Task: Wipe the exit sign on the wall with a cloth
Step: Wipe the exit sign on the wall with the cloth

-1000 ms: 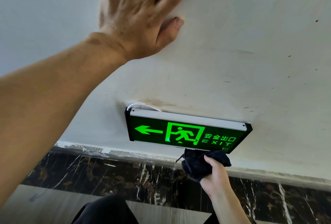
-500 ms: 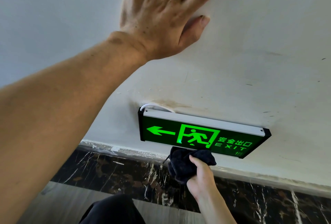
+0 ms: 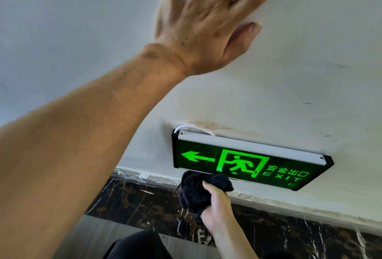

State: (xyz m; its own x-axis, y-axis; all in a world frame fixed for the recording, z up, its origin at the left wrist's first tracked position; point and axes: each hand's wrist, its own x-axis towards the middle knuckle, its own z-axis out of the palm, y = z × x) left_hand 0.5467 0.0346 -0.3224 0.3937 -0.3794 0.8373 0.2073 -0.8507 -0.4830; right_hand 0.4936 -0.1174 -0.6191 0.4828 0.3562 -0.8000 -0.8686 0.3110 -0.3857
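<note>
Sign (image 3: 248, 160): flat black box, lit green face, arrow pointing left, running figure in a door frame, Chinese characters over "EXIT" at right; pale metal strip along the top edge, white wire (image 3: 192, 129) looping out at the upper left corner. Mounted low on the white wall (image 3: 289, 72), just above a dark marbled skirting (image 3: 134, 198). Brownish stain on the paint above the sign.

Cloth (image 3: 198, 192): dark, bunched, pressed against the sign's bottom edge below the running figure. Right hand (image 3: 217, 209) closed around the cloth from beneath, thumb on top.

Left hand (image 3: 204, 23) well above the sign, flat on the wall, fingers spread, holding nothing.
</note>
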